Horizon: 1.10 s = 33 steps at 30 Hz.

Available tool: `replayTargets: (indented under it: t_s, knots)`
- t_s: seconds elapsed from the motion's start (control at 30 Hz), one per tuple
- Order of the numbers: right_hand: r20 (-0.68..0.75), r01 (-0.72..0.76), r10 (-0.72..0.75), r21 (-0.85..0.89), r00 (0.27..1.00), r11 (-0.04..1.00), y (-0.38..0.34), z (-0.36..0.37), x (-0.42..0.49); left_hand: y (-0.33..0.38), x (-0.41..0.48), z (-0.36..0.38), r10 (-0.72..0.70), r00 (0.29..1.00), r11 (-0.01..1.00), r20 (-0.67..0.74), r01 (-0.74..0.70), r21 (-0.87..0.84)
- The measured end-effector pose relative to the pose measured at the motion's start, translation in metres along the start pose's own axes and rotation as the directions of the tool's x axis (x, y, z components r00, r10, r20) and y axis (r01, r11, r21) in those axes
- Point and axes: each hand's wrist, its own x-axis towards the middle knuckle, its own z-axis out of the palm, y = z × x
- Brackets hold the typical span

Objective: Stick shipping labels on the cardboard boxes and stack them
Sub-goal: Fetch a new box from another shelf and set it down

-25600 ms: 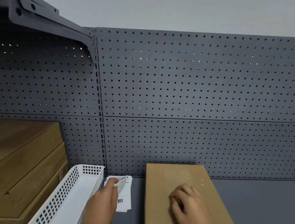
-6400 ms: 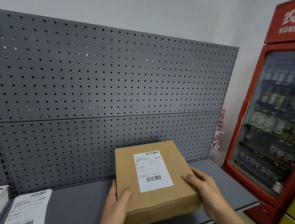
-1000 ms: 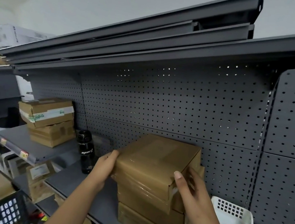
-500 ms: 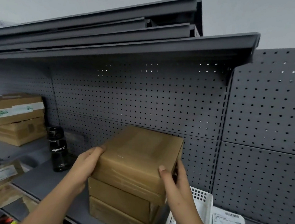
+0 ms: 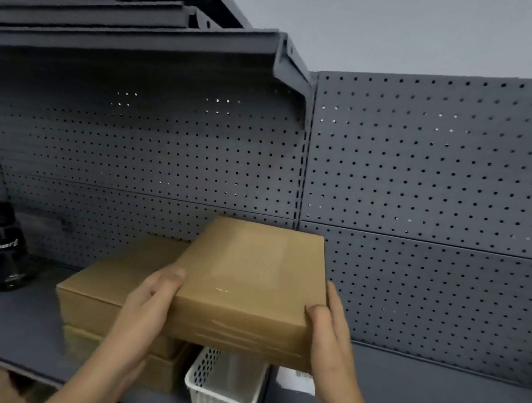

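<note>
Cardboard box [image 5: 255,280], gripped at its sides by left hand [image 5: 148,300] and right hand [image 5: 333,326], should go down level (clear of the white basket [image 5: 220,400]).

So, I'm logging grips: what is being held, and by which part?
A cardboard box: the left hand grips its near left corner, the right hand its near right corner, thumbs on top.

light: dim, even
shadow: deep beneath upper shelf [image 5: 126,42]
glare: faint glints on box [image 5: 252,263] top
focus: soft
edges: wide-angle bowing
</note>
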Motion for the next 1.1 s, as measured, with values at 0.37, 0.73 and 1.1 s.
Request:
replayTargets:
  t_s: [0.37, 0.73, 1.1]
  knots:
    - [-0.178, -0.021, 0.018, -0.011, 0.984, 1.0, 0.002, -0.143, -0.023, -0.009, -0.075, 0.125, -0.066, 0.986, 0.994, 0.15, 0.078, -0.076]
    - [-0.302, -0.067, 0.026, -0.126, 0.953, 0.99, 0.037, -0.289, -0.037, -0.062, -0.146, 0.241, -0.162, 0.947, 0.985, 0.277, 0.173, -0.015]
    - [-0.307, -0.136, 0.087, -0.143, 0.948, 0.98, 0.092, -0.33, -0.026, -0.112, -0.155, 0.277, -0.193, 0.922, 0.981, 0.335, 0.186, 0.051]
